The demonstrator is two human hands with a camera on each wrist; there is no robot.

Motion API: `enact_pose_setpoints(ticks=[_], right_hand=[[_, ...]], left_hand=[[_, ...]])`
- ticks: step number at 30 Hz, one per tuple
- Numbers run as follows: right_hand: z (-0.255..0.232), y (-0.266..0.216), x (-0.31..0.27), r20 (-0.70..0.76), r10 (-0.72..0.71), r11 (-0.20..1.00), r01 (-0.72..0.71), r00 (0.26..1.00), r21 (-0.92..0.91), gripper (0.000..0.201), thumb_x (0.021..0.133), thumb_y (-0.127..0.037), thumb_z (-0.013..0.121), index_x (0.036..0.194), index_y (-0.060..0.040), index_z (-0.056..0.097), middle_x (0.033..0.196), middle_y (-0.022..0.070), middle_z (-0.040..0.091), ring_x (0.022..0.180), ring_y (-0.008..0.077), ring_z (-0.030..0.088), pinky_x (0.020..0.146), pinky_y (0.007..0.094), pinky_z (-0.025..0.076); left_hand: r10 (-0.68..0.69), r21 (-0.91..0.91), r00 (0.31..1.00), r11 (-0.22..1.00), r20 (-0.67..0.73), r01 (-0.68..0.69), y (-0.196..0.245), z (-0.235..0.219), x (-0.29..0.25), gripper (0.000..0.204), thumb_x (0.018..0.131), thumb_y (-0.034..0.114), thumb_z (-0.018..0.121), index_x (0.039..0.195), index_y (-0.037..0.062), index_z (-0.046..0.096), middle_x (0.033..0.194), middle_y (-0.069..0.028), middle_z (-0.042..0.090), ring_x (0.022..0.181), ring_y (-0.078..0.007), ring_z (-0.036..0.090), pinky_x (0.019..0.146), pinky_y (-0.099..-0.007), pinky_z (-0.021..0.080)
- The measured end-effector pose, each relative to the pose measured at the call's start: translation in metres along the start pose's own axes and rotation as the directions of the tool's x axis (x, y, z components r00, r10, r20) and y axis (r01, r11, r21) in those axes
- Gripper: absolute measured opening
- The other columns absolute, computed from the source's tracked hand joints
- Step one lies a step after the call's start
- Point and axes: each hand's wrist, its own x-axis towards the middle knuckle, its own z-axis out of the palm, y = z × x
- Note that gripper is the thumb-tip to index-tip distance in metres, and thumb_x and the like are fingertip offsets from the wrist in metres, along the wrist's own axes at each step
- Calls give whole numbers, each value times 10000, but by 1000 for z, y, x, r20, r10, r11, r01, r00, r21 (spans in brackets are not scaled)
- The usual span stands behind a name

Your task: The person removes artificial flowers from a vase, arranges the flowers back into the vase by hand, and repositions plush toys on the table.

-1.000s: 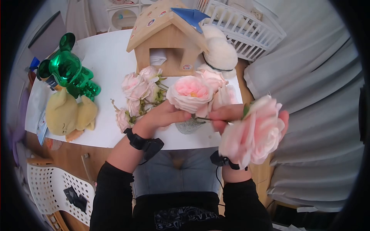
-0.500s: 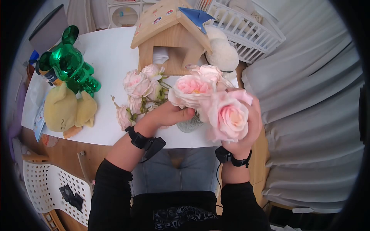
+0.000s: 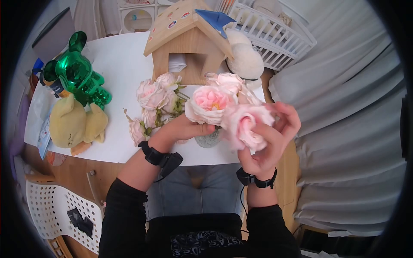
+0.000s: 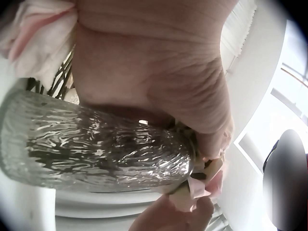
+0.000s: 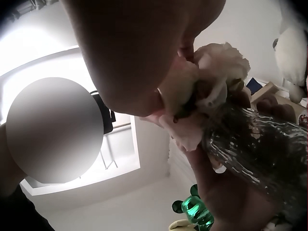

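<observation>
A ribbed clear glass vase (image 4: 106, 149) stands in front of me, with stems inside. My left hand (image 3: 183, 129) grips it near its rim, the thumb lying below an open pink rose (image 3: 211, 103). On the right of the vase mouth is another pink rose (image 3: 243, 124), slightly blurred. My right hand (image 3: 273, 146) holds this bloom between thumb and fingers, with the other fingers raised behind it. More pink roses (image 3: 230, 81) rise from the back of the vase. In the right wrist view, petals (image 5: 185, 130) sit right at the glass rim.
Loose pink roses (image 3: 152, 94) lie left of the vase on the white table (image 3: 122, 64). Behind stands a wooden toy house (image 3: 189, 43), with a white plush (image 3: 245, 60) beside it. A shiny green bear figure (image 3: 75, 69) and a yellow plush (image 3: 69, 124) are at the left.
My right hand brought the rose from the right, its stem showing, to the vase mouth. Since then its fingers have shifted round the bloom. My left hand has stayed at the vase.
</observation>
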Motion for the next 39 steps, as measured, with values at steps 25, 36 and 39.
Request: enact_pose_setpoints(ticks=[25,36,39], right_hand=[[1,10,-8,-42,48,998,-46,998,36,408,1057,-385,618,897,-27,729,1269,208,580,1149,363,613,934,459,532],[49,160,-18,561,291,921,-385,775,55,188,1121,-164,574,1243,-40,645,1140,67,720,1008,177,681,893,314,559],[89,230,-114,799,441,-476,-648,410,595,275,1152,-216,539,1363,-61,622,1229,89,724,1084,222,701,964,366,587]], left_hand=[[98,200,995,975,16,-99,-32,-23,4,816,848,247,960,1545,68,576,1558,-81,624,1403,-197,587,1223,-375,429],[167,338,982,922,85,-186,-35,-26,-3,781,835,215,967,1508,58,603,1490,-67,669,1346,-182,617,1185,-370,471],[110,232,992,965,61,-121,-39,-28,-6,777,824,214,973,1494,59,613,1476,-73,679,1335,-184,625,1177,-368,481]])
